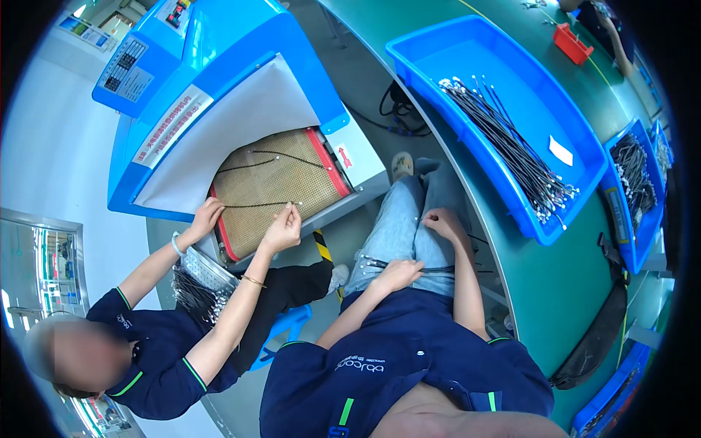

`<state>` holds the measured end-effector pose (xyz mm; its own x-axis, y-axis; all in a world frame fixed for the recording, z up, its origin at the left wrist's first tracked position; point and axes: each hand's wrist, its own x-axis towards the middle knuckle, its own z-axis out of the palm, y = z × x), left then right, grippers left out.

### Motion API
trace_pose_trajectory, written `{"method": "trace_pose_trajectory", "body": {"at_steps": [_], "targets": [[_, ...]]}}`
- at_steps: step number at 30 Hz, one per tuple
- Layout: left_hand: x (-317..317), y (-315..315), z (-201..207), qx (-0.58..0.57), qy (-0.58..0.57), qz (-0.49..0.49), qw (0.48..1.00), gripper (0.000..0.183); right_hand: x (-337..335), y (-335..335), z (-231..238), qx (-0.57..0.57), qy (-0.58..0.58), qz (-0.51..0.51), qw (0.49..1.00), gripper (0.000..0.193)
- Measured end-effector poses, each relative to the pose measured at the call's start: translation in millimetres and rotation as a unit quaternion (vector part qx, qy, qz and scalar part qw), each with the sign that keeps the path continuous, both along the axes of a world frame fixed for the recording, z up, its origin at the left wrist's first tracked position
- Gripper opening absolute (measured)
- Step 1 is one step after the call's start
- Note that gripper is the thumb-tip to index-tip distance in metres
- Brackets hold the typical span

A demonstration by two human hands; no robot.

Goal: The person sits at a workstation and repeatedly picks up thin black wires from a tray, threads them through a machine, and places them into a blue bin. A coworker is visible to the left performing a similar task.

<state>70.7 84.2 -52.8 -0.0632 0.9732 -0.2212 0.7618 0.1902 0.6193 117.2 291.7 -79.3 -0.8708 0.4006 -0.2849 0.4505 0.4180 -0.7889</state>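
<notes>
On my lap lies a small bundle of thin black cables [438, 269] with white connector ends. My left hand [399, 275] is closed over this bundle, its connector ends sticking out to the left. Above it, close to my right knee, my right hand [443, 223] has its fingers pinched together. A small white tip shows just left of those fingers, and a thin dark line comes out past the wrist, so it appears to hold a single cable. Most of that cable is hidden by the hand.
At left a co-worker's hands [281, 230] hold a cable over the mesh conveyor belt [292, 186] of a blue machine [241, 51]. More cables lie on the co-worker's lap. To my right, a green table [540, 292] carries a blue tray [504, 58] of black cables and smaller blue bins [634, 252].
</notes>
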Motion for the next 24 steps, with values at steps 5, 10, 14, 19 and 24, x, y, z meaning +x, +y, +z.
{"method": "trace_pose_trajectory", "body": {"at_steps": [5,10,14,19,24], "targets": [[-2,8,-4,0.027,-0.067,-0.004,0.997,0.021,-6,-6,-4,-0.017,-0.014,0.026,0.999,0.018],[-11,11,3,-0.009,-0.109,0.002,0.994,0.021,-6,-16,2,-0.057,-0.035,0.033,0.997,0.015],[-18,-1,-7,0.020,-0.130,0.019,0.991,0.020,-6,-27,13,-0.038,-0.035,0.051,0.997,0.013],[-28,-16,8,-0.006,-0.146,0.026,0.989,0.041,-17,-39,65,0.037,-0.035,0.084,0.995,0.017],[-31,-25,24,-0.028,-0.124,0.082,0.989,0.046,-27,-48,79,0.075,-0.006,0.094,0.993,0.016]]}}
